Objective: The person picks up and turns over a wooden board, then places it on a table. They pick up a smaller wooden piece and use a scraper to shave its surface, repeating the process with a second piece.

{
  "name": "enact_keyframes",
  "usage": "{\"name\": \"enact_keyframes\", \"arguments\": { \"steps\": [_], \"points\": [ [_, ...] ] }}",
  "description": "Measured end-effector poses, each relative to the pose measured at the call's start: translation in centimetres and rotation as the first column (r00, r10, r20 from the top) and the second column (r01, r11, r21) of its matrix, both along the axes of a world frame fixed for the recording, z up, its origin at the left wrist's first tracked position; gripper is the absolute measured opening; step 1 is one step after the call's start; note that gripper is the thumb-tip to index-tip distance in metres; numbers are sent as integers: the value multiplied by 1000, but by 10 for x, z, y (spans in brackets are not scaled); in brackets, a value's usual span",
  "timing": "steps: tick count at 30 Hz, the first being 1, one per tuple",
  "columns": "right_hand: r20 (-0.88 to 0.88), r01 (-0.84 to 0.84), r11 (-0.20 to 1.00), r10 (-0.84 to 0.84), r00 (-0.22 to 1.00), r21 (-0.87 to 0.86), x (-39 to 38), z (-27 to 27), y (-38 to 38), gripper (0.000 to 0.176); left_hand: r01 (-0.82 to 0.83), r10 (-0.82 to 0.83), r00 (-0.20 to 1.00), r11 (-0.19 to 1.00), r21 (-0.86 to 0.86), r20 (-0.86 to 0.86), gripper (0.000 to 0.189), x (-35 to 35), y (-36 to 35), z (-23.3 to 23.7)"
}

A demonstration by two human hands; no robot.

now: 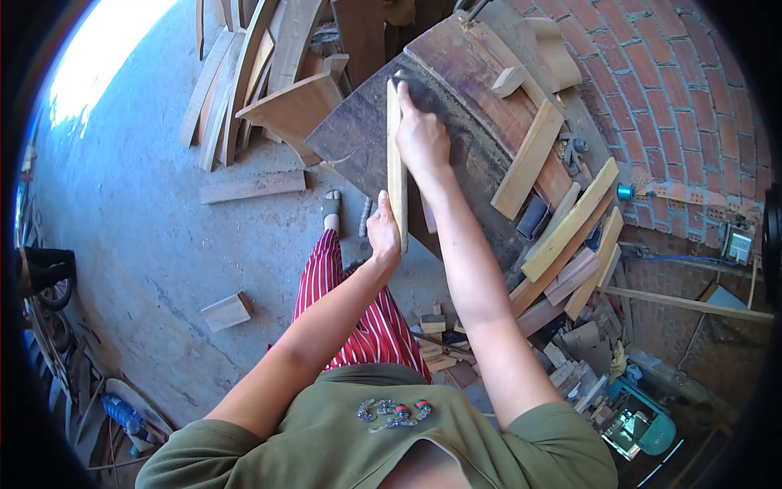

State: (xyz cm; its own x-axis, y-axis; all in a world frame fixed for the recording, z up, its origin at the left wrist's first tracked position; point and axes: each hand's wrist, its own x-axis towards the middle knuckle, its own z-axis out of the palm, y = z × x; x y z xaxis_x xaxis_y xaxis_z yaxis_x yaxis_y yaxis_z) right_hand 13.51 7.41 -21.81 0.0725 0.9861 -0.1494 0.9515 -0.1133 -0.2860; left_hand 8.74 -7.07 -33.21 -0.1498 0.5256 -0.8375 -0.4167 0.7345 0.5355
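A narrow, pale wooden strip (397, 155) stretches away from me over a dark, worn workbench top (350, 130). My left hand (384, 230) is closed round its near end, with the thumb lying along the side. Farther up, my right hand (423, 140) grips the strip near its far end. Its index finger is stretched out toward a small dark spot at the tip, which I cannot make out. The other right fingers are curled and partly hidden.
Long curved boards (236, 90) lean at the upper left. A wooden block (528, 159) and stacked strips (570, 220) lie on the bench's right side. A loose plank (252, 187) and a short offcut (226, 312) lie on the floor. A brick wall (652, 90) stands right.
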Motion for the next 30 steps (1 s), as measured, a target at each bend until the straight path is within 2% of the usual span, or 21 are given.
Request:
{"name": "enact_keyframes", "arguments": {
  "steps": [3, 5, 7, 9, 12, 15, 19, 21, 23, 25, 26, 27, 29, 30],
  "points": [
    [-39, -11, 995, 8, 999, -95, 3, 0, -36, 63, -12, 12, 1000, 999, 31, 1, 68, 2, 0, -6],
    [-36, 5, 997, -8, 999, -72, 1, 0, -29, 63, 1, -2, 999, 1000, 25, 34, 68, 1, -3, -8],
    [-27, -10, 1000, 11, 1000, 24, 4, -13, 5, 55, 36, -35, 999, 999, -26, 34, 67, -1, -1, -7],
    [-51, -1, 996, 5, 999, 85, 4, -15, 15, 53, 47, -46, 999, 998, 44, -24, 61, 0, -4, -13],
    [-55, 11, 999, -13, 998, -40, 3, -6, -14, 62, -29, 28, 1000, 992, 123, 7, 61, 5, -1, -11],
    [-50, 4, 997, -8, 999, -81, 2, -4, -35, 60, -16, 15, 995, 1000, 8, 98, 62, -1, 0, 4],
    [-71, 12, 999, -9, 997, 35, 5, -12, 17, 56, 4, -3, 998, 1000, -18, 66, 62, -1, 1, 7],
    [-116, 16, 999, -12, 993, 36, 4, -12, 9, 56, 26, -26, 1000, 998, -49, -2, 62, -1, 2, 5],
    [-87, -4, 999, -1, 996, -52, 1, 5, -40, 59, 3, -2, 999, 1000, -15, 38, 60, 1, -1, -3],
    [-68, -26, 997, 22, 997, -70, 2, 1, -102, 65, -108, 87, 984, 985, 134, 158, 57, 5, -4, -11],
    [-69, -19, 996, 13, 998, -87, 3, -1, -129, 64, -116, 76, 966, 982, 150, 247, 55, 2, -6, -10],
    [-72, -9, 995, 1, 997, -100, 1, 4, -142, 64, -118, 80, 966, 982, 146, 245, 55, 1, -5, -7],
    [-71, 2, 991, -12, 997, -137, 4, 1, -137, 65, -4, -16, 996, 977, 211, 93, 55, -1, -4, -3],
    [-65, 1, 995, -8, 998, -104, 3, 3, -115, 65, -47, 14, 986, 978, 202, 165, 56, 2, -6, -17]
  ]
}}
